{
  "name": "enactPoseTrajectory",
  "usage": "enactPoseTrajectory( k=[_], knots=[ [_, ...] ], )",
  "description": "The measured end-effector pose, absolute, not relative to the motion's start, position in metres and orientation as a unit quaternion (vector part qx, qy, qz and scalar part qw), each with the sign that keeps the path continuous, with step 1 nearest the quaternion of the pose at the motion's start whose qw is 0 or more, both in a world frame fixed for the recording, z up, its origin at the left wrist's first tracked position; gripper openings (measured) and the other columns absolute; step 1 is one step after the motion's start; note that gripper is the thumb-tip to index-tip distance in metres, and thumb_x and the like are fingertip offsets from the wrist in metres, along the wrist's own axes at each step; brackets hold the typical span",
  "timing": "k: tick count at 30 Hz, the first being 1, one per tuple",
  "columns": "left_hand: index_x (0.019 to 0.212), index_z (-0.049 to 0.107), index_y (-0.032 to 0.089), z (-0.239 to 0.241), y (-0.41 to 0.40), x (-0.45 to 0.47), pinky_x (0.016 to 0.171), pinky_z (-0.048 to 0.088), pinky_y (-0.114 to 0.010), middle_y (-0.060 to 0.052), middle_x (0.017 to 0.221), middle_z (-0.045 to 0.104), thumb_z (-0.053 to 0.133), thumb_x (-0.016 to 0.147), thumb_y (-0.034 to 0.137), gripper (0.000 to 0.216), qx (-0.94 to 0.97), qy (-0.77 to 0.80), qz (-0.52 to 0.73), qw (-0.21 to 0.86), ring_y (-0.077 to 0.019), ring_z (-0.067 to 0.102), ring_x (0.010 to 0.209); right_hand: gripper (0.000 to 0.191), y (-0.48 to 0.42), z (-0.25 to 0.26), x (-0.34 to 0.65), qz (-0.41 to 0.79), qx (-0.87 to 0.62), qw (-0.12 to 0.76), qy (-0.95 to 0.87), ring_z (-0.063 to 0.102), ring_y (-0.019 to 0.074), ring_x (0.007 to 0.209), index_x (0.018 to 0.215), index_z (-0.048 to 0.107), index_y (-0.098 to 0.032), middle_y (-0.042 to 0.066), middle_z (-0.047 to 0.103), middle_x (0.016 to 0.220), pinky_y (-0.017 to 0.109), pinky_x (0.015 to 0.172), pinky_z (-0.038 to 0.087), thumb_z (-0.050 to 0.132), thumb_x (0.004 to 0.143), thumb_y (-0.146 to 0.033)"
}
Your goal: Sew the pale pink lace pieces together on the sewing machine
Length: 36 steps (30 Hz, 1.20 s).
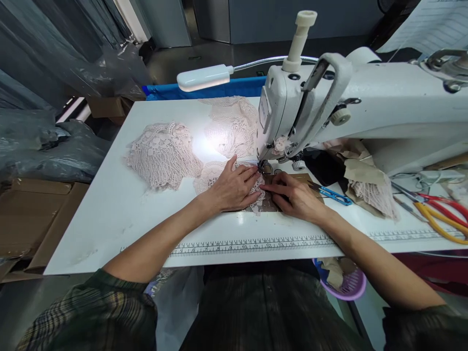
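My left hand (234, 187) lies flat, fingers stretched out, pressing a piece of pale pink lace (212, 176) on the white table (109, 214) just in front of the sewing machine's needle (262, 167). My right hand (296, 197) rests beside it, fingers extended and pressed on the lace's edge and a brown piece beneath it, right of the needle. The white sewing machine (365, 112) stands over the work. Two more heaps of pink lace lie behind: one (163, 153) at the left, one (232, 124) under the lamp.
A white gooseneck lamp (203, 78) lights the table. Blue-handled snips (334, 196) lie right of my right hand; red and yellow scissors (438, 214) lie further right. A ruler strip (252, 243) runs along the front edge. A purple basket (347, 285) hangs below. Cardboard boxes (32, 214) stand left.
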<state>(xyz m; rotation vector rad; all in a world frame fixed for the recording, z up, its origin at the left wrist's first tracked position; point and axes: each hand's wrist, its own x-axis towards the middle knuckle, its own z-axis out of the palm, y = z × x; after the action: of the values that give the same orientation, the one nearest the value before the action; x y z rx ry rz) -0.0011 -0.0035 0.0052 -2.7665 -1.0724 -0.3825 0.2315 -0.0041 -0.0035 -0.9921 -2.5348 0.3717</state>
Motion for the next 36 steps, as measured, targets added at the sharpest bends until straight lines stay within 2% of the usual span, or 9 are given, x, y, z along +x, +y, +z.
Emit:
enactPoseTrajectory(
  k=[6, 12, 21, 31, 36],
  knots=[
    [0.126, 0.058, 0.012, 0.006, -0.005, -0.002, 0.111, 0.028, -0.063, -0.015, 0.132, 0.060, 0.040, 0.099, 0.044, 0.046, -0.921, -0.362, -0.119, 0.077, -0.0303, 0.057, 0.117, 0.035, -0.002, -0.007, 0.234, 0.143, -0.343, 0.198, -0.907, 0.060, 0.0199, 0.090, 0.123, 0.068, -0.026, 0.008, 0.055, 0.104, 0.035, 0.079, 0.053, 0.049, 0.093, -0.023],
    [0.123, 0.059, 0.010, 0.004, -0.006, 0.000, 0.110, 0.033, -0.059, -0.016, 0.123, 0.062, 0.041, 0.098, 0.038, 0.042, -0.921, -0.360, -0.125, 0.087, -0.0279, 0.060, 0.107, 0.037, -0.003, -0.004, 0.235, 0.155, -0.344, 0.188, -0.907, 0.060, 0.0202, 0.091, 0.124, 0.067, -0.026, 0.008, 0.054, 0.104, 0.036, 0.081, 0.053, 0.048, 0.092, -0.021],
    [0.120, 0.062, 0.009, 0.003, -0.005, -0.002, 0.108, 0.035, -0.062, -0.015, 0.121, 0.065, 0.041, 0.099, 0.038, 0.041, -0.923, -0.344, -0.145, 0.095, -0.0269, 0.062, 0.101, 0.037, -0.004, -0.001, 0.234, 0.138, -0.339, 0.187, -0.912, 0.059, 0.0207, 0.089, 0.124, 0.066, -0.024, 0.010, 0.053, 0.104, 0.036, 0.078, 0.053, 0.046, 0.094, -0.021],
    [0.131, 0.055, 0.011, 0.009, -0.002, 0.001, 0.105, 0.037, -0.056, -0.015, 0.140, 0.052, 0.038, 0.100, 0.039, 0.045, -0.907, -0.410, -0.090, 0.038, -0.0295, 0.056, 0.115, 0.040, -0.004, -0.008, 0.227, 0.089, -0.362, 0.185, -0.909, 0.056, 0.0224, 0.083, 0.131, 0.061, -0.018, 0.013, 0.050, 0.104, 0.040, 0.076, 0.054, 0.041, 0.097, -0.024],
    [0.135, 0.051, 0.010, 0.005, -0.005, 0.008, 0.103, 0.037, -0.056, -0.015, 0.143, 0.049, 0.032, 0.101, 0.037, 0.046, -0.880, -0.466, -0.088, 0.025, -0.0308, 0.053, 0.118, 0.043, -0.001, -0.010, 0.228, 0.119, -0.371, 0.200, -0.899, 0.057, 0.0237, 0.087, 0.136, 0.056, -0.017, 0.013, 0.049, 0.104, 0.041, 0.081, 0.053, 0.043, 0.097, -0.028]
  ],
)
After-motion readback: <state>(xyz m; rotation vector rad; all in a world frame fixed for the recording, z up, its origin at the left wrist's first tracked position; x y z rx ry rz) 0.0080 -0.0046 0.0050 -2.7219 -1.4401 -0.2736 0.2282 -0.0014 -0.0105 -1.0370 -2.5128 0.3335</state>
